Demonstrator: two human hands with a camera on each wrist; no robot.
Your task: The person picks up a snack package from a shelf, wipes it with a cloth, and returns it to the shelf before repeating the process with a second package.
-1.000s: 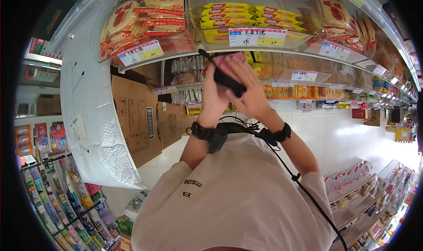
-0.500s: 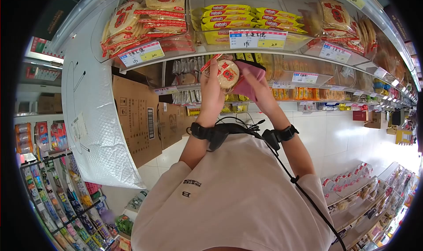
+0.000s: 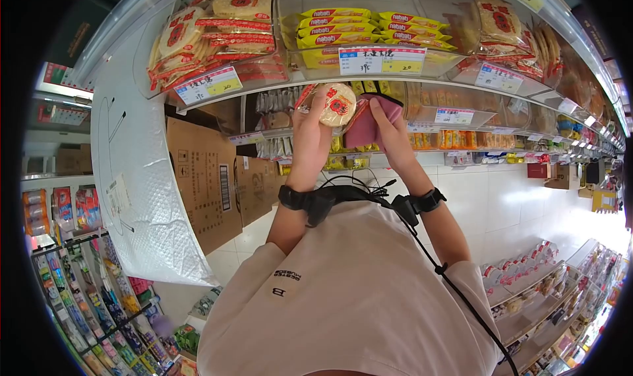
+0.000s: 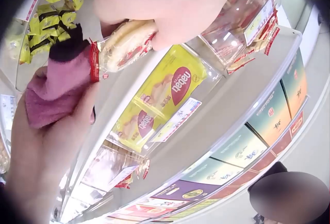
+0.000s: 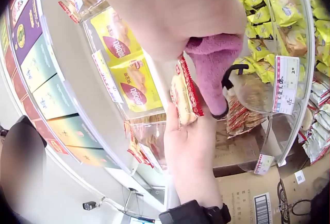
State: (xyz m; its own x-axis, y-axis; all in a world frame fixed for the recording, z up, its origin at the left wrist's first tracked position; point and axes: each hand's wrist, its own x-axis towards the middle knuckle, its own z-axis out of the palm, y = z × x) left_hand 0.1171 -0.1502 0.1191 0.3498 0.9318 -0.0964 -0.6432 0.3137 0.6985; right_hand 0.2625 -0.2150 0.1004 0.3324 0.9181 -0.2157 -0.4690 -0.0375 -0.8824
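In the head view my left hand (image 3: 311,135) grips a round cracker in clear and red wrapping (image 3: 338,105), its printed face turned up. My right hand (image 3: 395,137) pinches a pink cloth with a black edge (image 3: 364,126), thumb on top, just right of the cracker pack. In the left wrist view the cloth (image 4: 62,87) hangs close beside the red end of the wrapped cracker (image 4: 126,46). The right wrist view shows the pack (image 5: 184,95) edge-on in my left hand (image 5: 191,149), with the cloth (image 5: 214,64) overlapping its side.
Above the hands a shelf bin holds yellow nabati wafer packs (image 3: 339,30), with bagged crackers (image 3: 241,20) to its left. Price tags (image 3: 382,61) line the shelf front. Lower shelves carry small snacks. Cardboard boxes (image 3: 201,178) and a silver padded sheet (image 3: 148,211) stand at left.
The hands were together, with the cloth's black and pink sides over them. They have since parted, showing the wrapped cracker in the left hand, and the cloth has shifted to the pack's right side.
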